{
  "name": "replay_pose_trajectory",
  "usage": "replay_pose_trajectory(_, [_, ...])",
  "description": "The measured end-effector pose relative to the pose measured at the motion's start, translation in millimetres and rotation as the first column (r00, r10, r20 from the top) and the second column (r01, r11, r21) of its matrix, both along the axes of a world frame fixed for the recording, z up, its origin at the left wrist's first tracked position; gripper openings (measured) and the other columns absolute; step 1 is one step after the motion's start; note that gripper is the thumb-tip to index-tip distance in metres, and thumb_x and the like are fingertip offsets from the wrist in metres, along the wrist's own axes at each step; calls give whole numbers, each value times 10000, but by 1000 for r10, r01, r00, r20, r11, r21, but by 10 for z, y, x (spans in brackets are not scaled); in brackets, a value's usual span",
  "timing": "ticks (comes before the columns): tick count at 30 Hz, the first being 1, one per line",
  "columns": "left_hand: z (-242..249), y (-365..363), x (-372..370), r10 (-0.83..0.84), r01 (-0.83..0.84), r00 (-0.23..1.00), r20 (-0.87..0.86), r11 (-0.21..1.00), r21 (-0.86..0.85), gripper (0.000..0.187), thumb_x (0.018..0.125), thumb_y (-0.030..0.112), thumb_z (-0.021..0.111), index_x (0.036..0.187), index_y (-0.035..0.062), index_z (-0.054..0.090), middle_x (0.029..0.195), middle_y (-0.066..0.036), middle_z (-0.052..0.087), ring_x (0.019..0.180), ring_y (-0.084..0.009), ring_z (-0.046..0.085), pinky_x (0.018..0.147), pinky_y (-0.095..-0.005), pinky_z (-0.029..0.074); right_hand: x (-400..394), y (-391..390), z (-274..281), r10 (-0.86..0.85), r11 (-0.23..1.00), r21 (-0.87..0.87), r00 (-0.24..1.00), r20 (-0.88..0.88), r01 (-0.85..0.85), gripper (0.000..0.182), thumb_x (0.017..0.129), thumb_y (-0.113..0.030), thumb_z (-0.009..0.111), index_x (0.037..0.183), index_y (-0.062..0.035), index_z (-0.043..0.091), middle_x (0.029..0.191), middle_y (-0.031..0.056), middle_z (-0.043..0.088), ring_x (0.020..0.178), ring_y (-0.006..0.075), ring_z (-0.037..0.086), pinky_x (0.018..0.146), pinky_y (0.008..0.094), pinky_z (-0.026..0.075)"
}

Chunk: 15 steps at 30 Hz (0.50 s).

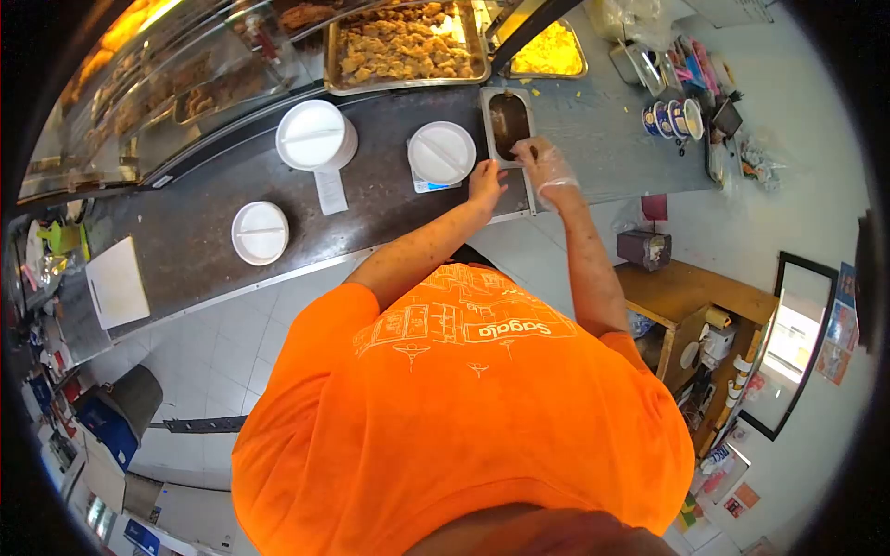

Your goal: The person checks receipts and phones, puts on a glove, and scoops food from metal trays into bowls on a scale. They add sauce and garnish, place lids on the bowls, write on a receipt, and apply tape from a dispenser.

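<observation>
The long steel sauce pan (507, 122) runs away across the dark counter (204, 232); the gloved right hand (544, 165) pinches its ladle handle (grip narrow), and the left hand (486, 181) rests open at its near rim.

Fried-food tray (404, 46), white lidded tubs (316, 135)

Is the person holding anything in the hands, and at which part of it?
It cannot be told for certain. The gloved right hand is over the rim of the sauce pan, perhaps on a utensil. The left hand rests by the white lidded container.
</observation>
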State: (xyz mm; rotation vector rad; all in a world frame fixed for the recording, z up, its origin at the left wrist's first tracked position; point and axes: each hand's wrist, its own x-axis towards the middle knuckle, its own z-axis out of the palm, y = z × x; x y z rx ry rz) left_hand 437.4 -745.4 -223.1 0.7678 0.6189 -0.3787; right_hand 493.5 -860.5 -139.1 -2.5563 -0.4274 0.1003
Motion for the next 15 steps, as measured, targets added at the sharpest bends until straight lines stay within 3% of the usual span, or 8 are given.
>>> replay_pose_trajectory(1, [-64,-41,27,-2,2,1000,-2,1000,-7,290,965,315,444,1156,99,469,1129,-53,529,1076,-175,534,840,-340,452,-20,19,-50,-101,966,216,977,-189,141,321,945,-266,497,944,41,595,920,154,649,804,212,665,711,316,521])
replay_pose_trajectory(2, [-136,-65,50,19,-19,999,33,1000,6,238,968,294,440,1095,96,475,1095,-48,532,1041,-177,558,821,-329,461,-33,40,-105,-272,729,494,863,-425,473,299,936,-235,526,983,53,590,917,150,650,847,231,664,738,306,529])
replay_pose_trajectory(3, [-185,-84,68,40,-41,997,67,999,19,195,971,272,436,1035,93,480,1062,-43,535,1006,-179,581,803,-318,470,-5,19,-170,-275,730,491,862,-426,476,299,936,-235,526,983,53,590,917,150,650,847,231,664,738,306,529])
replay_pose_trajectory(5, [-187,-85,55,42,-49,993,110,997,67,150,973,238,434,964,93,471,990,-35,543,946,-181,612,769,-302,481,68,-82,-350,-315,348,720,799,-512,600,266,923,-202,553,990,51,599,910,143,649,848,237,662,745,296,529])
replay_pose_trajectory(7, [-151,-52,26,71,-77,993,96,996,53,134,972,222,443,962,92,475,947,-35,551,933,-187,621,760,-298,485,110,-163,-360,-313,433,704,826,-468,563,268,913,-217,569,986,36,617,929,131,657,843,201,664,733,305,521])
replay_pose_trajectory(9, [-125,-23,-8,87,-92,992,92,994,52,133,973,218,445,961,89,476,947,-42,562,945,-191,621,773,-294,487,122,-213,-226,-287,728,618,951,-119,297,229,905,-196,578,1005,5,624,929,136,659,836,207,665,732,307,520])
replay_pose_trajectory(10, [-77,-12,-31,82,-87,992,100,995,47,146,973,220,442,964,80,483,930,-45,575,924,-181,628,760,-278,491,140,-211,143,-111,923,384,976,190,30,160,861,-125,599,985,-27,624,961,136,648,805,257,668,701,330,526])
replay_pose_trajectory(15, [17,-137,-88,86,-93,989,119,994,53,147,978,178,419,1016,50,481,924,-66,586,935,-193,637,774,-266,501,244,-347,263,353,934,-35,906,234,-355,129,817,-100,578,932,-51,608,969,121,619,762,335,634,655,390,521])
